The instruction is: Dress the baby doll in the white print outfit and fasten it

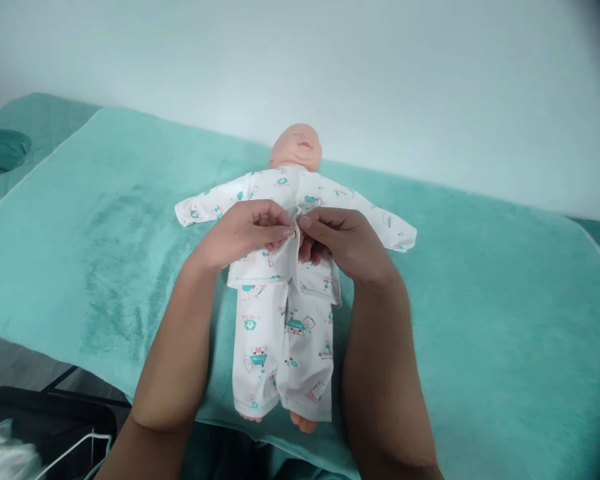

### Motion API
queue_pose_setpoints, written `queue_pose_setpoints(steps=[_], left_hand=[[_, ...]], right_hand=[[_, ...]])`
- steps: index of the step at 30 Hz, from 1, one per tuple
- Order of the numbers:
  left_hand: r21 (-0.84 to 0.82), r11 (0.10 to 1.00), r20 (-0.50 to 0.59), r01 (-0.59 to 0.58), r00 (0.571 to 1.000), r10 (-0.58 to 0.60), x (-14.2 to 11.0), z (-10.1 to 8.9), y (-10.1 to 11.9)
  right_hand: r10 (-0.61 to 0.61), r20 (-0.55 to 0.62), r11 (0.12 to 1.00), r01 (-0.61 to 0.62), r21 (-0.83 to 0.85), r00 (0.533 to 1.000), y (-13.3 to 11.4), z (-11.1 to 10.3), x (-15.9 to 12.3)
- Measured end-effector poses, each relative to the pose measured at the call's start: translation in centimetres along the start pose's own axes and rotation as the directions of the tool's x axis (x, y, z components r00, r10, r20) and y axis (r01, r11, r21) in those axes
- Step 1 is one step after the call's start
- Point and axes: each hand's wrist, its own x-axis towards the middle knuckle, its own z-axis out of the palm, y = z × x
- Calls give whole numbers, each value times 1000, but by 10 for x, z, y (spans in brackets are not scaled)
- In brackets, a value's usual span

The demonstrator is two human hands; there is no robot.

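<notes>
A baby doll [297,147] lies on its back on a teal towel [480,320], head toward the wall. It wears a white printed shirt [280,183] and matching trousers [280,353]. My left hand [245,230] pinches the left edge of the shirt's front opening at the chest. My right hand [345,240] pinches the opposite edge, fingertips nearly touching the left hand's. Both hands are closed on the fabric. The doll's bare feet [303,422] stick out at the towel's near edge.
The towel covers a bed against a pale wall [380,80]. A darker teal pillow [3,148] lies at the far left. At the lower left stands a black frame with a white wire basket [80,447] and pale fabric.
</notes>
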Motion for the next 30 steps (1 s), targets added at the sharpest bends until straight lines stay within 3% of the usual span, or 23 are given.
queue_pose_setpoints(steps=[17, 30], left_hand=[[27, 998, -20, 62, 998, -61, 0, 1, 0], [139, 990, -16, 3, 1000, 0, -3, 2, 3]], right_hand=[[43, 42, 997, -40, -65, 998, -1, 1, 1], [53, 64, 998, -51, -38, 997, 1, 2, 2]])
